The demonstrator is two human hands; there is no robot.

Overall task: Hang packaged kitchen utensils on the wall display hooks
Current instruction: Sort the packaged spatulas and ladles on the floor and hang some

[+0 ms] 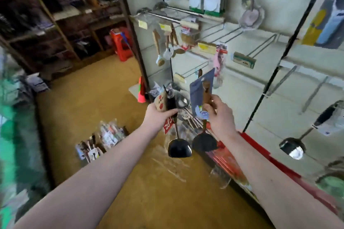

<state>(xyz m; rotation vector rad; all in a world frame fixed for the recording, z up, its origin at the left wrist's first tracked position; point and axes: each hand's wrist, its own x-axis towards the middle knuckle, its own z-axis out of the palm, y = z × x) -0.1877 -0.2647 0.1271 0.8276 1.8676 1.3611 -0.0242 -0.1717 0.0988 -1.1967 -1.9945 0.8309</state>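
Packaged ladle (179,148), black-handled with a beige card, hangs bowl-down from the left hand (160,115), whose fingers curl round its handle. Just beside it, the right hand (219,115) pinches a wooden-handled utensil (203,143) on a blue card, held upright. The hands are apart, in front of the wall. Wire hooks (260,46) jut out above; another ladle (292,148) hangs at right. A pile of packages (104,139) lies on the floor.

The ochre floor (89,98) carries a loose heap of packaged utensils (104,139) at lower left, a red plastic stool (121,42) standing far back, and crumpled clear wrapping (167,165) lying right of the heap.
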